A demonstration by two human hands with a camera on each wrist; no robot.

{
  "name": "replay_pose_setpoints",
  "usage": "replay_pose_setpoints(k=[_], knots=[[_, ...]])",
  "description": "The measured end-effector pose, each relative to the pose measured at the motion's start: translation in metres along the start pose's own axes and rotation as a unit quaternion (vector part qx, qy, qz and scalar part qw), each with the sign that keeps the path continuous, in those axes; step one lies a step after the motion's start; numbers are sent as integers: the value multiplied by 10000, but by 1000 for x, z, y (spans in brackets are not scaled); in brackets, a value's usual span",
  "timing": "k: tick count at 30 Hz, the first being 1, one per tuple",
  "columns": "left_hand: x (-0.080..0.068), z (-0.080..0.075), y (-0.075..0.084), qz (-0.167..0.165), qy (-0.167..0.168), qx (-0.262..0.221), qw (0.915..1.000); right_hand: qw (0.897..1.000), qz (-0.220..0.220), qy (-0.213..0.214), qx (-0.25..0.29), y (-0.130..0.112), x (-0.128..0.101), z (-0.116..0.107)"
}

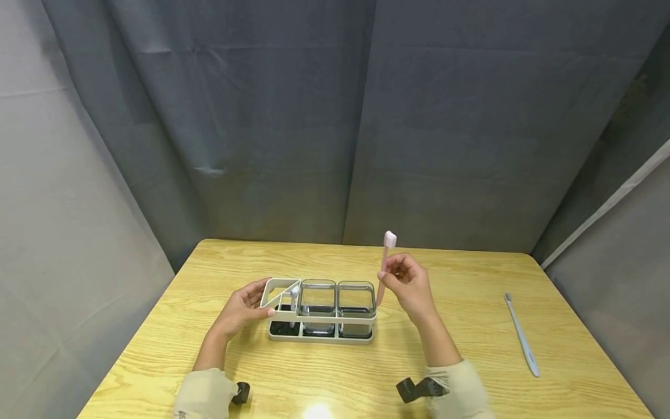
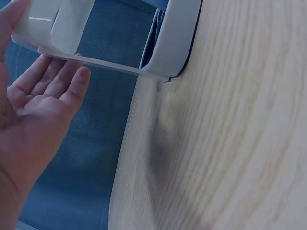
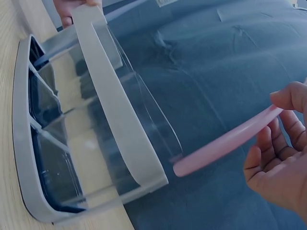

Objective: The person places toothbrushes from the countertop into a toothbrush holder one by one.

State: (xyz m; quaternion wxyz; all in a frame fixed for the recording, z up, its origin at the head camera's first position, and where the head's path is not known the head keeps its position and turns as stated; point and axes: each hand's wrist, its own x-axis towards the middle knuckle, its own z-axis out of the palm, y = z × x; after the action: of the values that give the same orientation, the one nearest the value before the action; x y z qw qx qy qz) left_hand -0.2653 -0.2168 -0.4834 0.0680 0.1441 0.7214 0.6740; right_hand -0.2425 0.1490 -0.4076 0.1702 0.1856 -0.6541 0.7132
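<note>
so the right hand (image 1: 410, 285) has a pink toothbrush (image 1: 385, 265) pinched between thumb and curled fingers (image 3: 288, 127), held nearly upright with the bristle head up top and the handle end pointing down, just beside the right end of the holder (image 1: 320, 311); the left hand (image 1: 245, 308) is on the holder's left end, fingers (image 2: 57, 79) pretty much straight and laid against the rim, more steadying than grabbing; thumb sits on the near edge from what the head view shows.

holder stands on the wooden counter (image 1: 471, 361), roughly mid-way across; it's a grey frame with two clear cups (image 1: 337, 299) in the middle and right bays and an angled slotted bit on the left; there looks to be something pale standing in that left section already, can't tell what exactly.

my read: this is the "carry it over and line it up" part; brush is gripped and lifted but its tip is still outside the frame, beside the right cup, not in anything. next move would need the handle end brought over an opening and lowered straight, keeping the brush upright so it doesn't catch the rim; left hand holding the frame should stop it sliding.

second toothbrush (image 1: 521, 334), pale blue-grey, lies flat on the counter well off to the right; untouched.
</note>
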Motion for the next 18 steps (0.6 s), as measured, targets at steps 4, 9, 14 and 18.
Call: replay_pose_setpoints(k=[4,9,14,18], knots=[[1,0,-1,3,-28,-25,10000,10000,3,-39,-27,-3,1,6],[1,0,-2,8,-40,-50,10000,9999,-76,-101,-83,-9,4,11],[2,0,-2,44,-92,-45,9999,9985,-382,-357,149,-12,8,16],[2,0,-3,15,-111,-58,9999,9957,-537,-622,419,-11,10,23]])
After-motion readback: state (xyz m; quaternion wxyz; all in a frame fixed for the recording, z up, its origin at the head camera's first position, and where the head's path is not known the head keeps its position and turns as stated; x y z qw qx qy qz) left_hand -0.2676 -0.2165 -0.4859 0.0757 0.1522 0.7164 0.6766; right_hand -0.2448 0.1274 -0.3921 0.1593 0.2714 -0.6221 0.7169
